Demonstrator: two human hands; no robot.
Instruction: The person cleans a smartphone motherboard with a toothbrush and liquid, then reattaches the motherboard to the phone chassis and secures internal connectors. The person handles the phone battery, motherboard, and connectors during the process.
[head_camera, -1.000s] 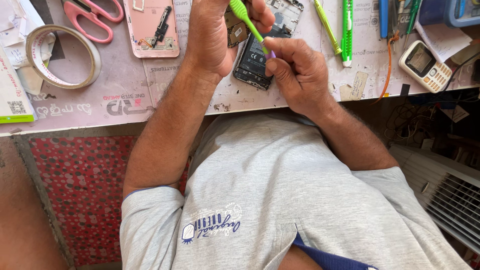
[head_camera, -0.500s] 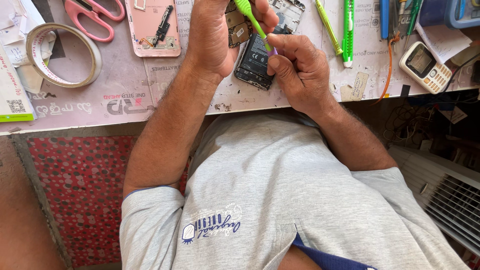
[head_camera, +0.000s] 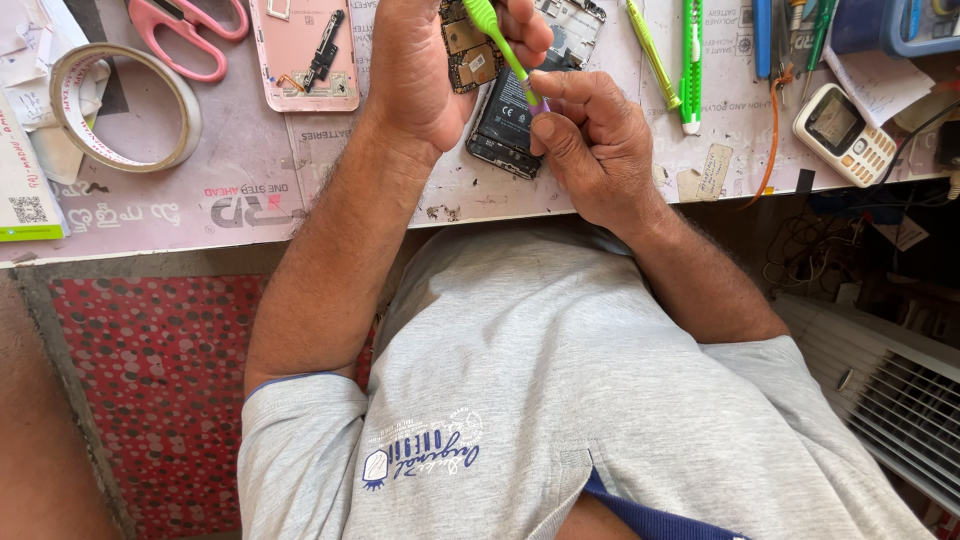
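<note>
**Board out of the phone, brush laid on it**

Head view: the left hand (head_camera: 425, 65) is closed around a small circuit board (head_camera: 468, 52), thumb and fingers pinching it by the edges and holding it up just above the bench (head_camera: 250, 195). The right hand (head_camera: 590, 140) grips a green brush (head_camera: 498, 45) near its purple end, fingers curled tight round the handle, with the green head lying on the board. Directly under both hands lies the opened phone (head_camera: 515, 110), face down, its black battery showing and its upper part bare where the frame is exposed.

As far as this view shows, the teardown is well along: the pink back cover (head_camera: 300, 55) lies apart to the left with a small black part resting on it, and the board is already free of the phone body. The brushing of the board looks to be the step in hand; whether the board is clean cannot be told, since the hand hides most of it. Left to do, by my reading: putting the board back into the phone and closing the cover over it.

Around the work lie pink scissors (head_camera: 190, 30) and a tape roll (head_camera: 125, 105) to the left, a green cutter (head_camera: 690, 60) and a small keypad phone (head_camera: 843, 133) to the right, all untouched.
</note>
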